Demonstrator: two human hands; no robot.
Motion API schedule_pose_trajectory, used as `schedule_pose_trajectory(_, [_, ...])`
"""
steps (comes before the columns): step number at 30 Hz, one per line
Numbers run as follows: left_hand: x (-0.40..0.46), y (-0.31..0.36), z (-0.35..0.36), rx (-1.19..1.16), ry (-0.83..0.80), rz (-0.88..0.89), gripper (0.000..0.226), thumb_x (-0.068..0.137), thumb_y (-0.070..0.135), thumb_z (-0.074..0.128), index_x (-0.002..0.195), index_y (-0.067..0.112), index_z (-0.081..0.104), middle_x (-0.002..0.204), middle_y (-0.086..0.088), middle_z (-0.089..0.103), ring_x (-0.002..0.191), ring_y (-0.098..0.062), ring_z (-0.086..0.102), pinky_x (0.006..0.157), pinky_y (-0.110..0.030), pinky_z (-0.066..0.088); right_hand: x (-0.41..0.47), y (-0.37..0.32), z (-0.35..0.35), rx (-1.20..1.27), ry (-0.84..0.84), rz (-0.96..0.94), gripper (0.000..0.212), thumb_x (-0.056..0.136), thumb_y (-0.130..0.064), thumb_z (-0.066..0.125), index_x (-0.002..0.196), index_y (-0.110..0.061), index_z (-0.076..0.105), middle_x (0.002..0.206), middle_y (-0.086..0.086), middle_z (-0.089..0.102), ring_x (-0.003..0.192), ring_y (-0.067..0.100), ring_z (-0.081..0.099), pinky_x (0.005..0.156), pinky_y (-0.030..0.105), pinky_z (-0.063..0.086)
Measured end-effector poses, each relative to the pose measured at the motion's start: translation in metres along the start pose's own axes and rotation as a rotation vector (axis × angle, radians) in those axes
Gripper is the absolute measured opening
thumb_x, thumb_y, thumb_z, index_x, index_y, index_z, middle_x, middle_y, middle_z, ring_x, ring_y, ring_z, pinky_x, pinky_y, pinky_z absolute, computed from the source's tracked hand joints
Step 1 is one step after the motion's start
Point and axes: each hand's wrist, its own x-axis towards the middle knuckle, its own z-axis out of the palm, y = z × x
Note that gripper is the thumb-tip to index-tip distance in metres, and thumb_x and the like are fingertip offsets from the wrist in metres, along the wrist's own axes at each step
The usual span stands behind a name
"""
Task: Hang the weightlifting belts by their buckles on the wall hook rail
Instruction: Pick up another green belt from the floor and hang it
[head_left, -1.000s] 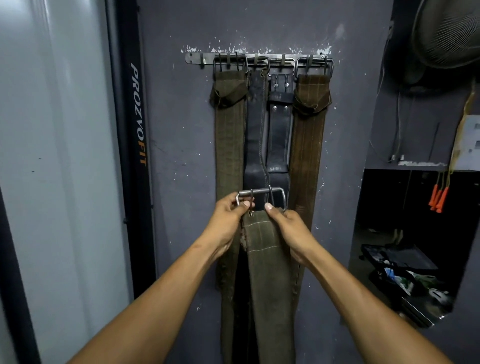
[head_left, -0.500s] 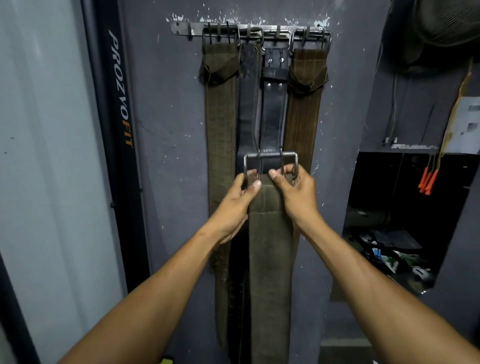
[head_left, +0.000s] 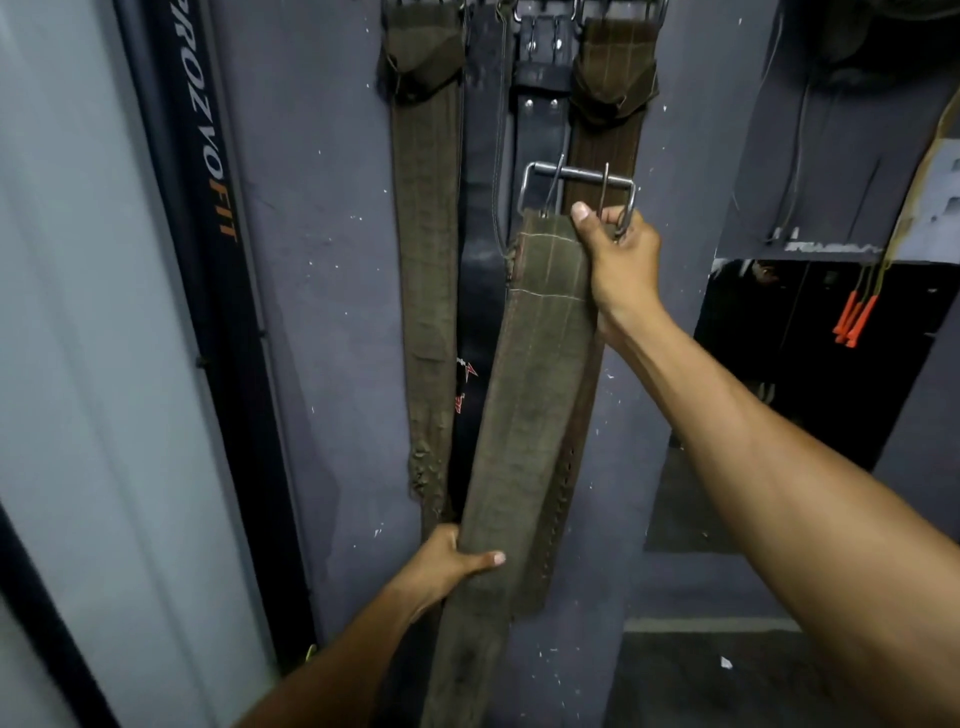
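I hold an olive canvas belt (head_left: 524, 415) in front of the grey wall. My right hand (head_left: 618, 260) grips its top end at the steel two-prong buckle (head_left: 576, 179), which stands free below the rail. My left hand (head_left: 447, 564) clasps the strap much lower down, thumb across its front. Behind it hang several belts by their buckles: an olive belt (head_left: 426, 260) on the left, a black leather belt (head_left: 483, 208), a second black belt (head_left: 540, 130) and a brown belt (head_left: 608, 104) on the right. The hook rail itself lies above the frame's top edge.
A black upright post (head_left: 208, 260) lettered PROZVOFIT stands left of the belts, beside a pale panel (head_left: 78, 312). On the right a dark recess (head_left: 810, 364) opens in the wall, with orange-handled cords (head_left: 852, 317) hanging at its top.
My left hand let go of the buckle end and slid far down the strap. My right hand now holds the buckle alone. The view dropped, so the rail left the frame.
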Motion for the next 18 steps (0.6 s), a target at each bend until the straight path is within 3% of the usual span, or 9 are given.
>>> schedule_pose_trajectory(4, [0.012, 0.072, -0.004, 0.011, 0.003, 0.147, 0.026, 0.083, 0.008, 0.082, 0.108, 0.014, 0.075, 0.099, 0.006, 0.082, 0.091, -0.008, 0.078, 0.074, -0.019, 0.059, -0.006, 0.004, 0.007, 0.008, -0.039, 0.006, 0.024, 0.096, -0.023, 0.074, 0.085, -0.017, 0.054, 0.088, 0.014, 0.060, 0.083, 0.022, 0.059, 0.076, 0.035, 0.053])
schedule_pose_trajectory(7, [0.013, 0.157, -0.001, -0.041, 0.050, 0.326, 0.016, 0.088, 0.004, 0.076, 0.100, 0.015, 0.075, 0.087, 0.008, 0.081, 0.081, -0.005, 0.077, 0.069, -0.019, 0.059, -0.012, 0.007, 0.012, -0.007, -0.076, 0.004, 0.023, 0.096, -0.022, 0.074, 0.086, -0.017, 0.054, 0.088, 0.014, 0.060, 0.083, 0.021, 0.059, 0.076, 0.034, 0.052])
schedule_pose_trajectory(11, [0.011, 0.246, -0.002, -0.238, 0.158, 0.510, 0.014, 0.089, 0.013, 0.078, 0.096, 0.001, 0.077, 0.095, -0.015, 0.080, 0.086, -0.022, 0.076, 0.078, -0.033, 0.064, -0.013, 0.004, 0.015, 0.007, -0.103, -0.019, 0.021, 0.096, -0.022, 0.075, 0.090, -0.013, 0.057, 0.082, 0.004, 0.064, 0.074, 0.010, 0.064, 0.069, 0.026, 0.056])
schedule_pose_trajectory(15, [0.013, 0.236, 0.002, -0.348, 0.065, 0.503, 0.018, 0.090, 0.012, 0.076, 0.105, 0.003, 0.076, 0.102, -0.013, 0.080, 0.094, -0.023, 0.077, 0.085, -0.035, 0.063, -0.003, -0.017, 0.013, 0.016, -0.114, -0.086, 0.020, 0.095, -0.021, 0.075, 0.087, -0.017, 0.057, 0.079, -0.001, 0.066, 0.068, 0.002, 0.066, 0.065, 0.022, 0.055])
schedule_pose_trajectory(18, [0.018, 0.170, 0.018, -0.255, 0.033, 0.331, 0.020, 0.086, 0.013, 0.080, 0.106, 0.013, 0.077, 0.109, -0.009, 0.080, 0.101, -0.025, 0.076, 0.085, -0.033, 0.062, 0.001, -0.029, 0.010, 0.010, -0.121, -0.106, 0.020, 0.095, -0.019, 0.075, 0.091, -0.014, 0.056, 0.082, 0.002, 0.066, 0.071, 0.007, 0.067, 0.067, 0.024, 0.056])
